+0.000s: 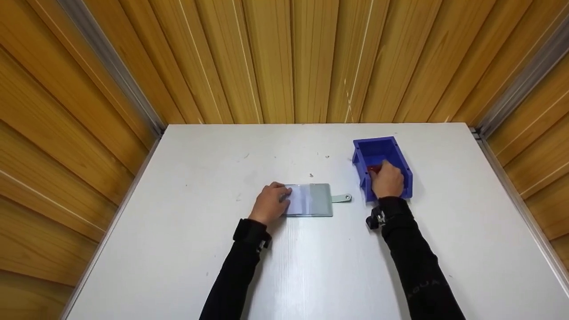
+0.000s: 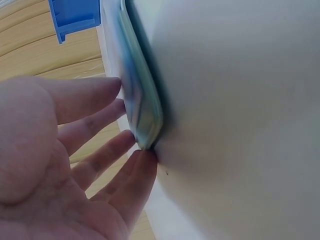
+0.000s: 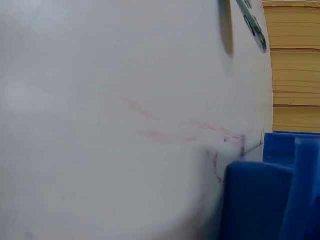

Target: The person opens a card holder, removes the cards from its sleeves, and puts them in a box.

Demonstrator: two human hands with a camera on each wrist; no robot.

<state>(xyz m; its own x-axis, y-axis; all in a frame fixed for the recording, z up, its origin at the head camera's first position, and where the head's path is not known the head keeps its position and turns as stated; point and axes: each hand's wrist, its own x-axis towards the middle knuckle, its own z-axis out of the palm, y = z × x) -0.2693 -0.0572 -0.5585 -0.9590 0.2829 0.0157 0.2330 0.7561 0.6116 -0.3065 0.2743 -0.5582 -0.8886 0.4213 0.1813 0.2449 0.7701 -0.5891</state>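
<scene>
A pale green card holder (image 1: 320,200) with clear sleeves and a snap strap (image 1: 341,198) lies flat on the white table. My left hand (image 1: 270,202) rests at its left end, with the fingertips (image 2: 114,89) touching the cover and its edge in the left wrist view. My right hand (image 1: 387,180) reaches down into a blue plastic bin (image 1: 377,146). Its curled fingers grip a small red object (image 1: 374,169), mostly hidden by the hand. The right wrist view shows the bin's side (image 3: 257,200), with that hand out of sight.
The white table (image 1: 186,249) ends at a wood-panelled wall (image 1: 311,62) behind, with more panels left and right. Faint red marks (image 3: 155,136) stain the tabletop near the bin. Small specks lie behind the card holder.
</scene>
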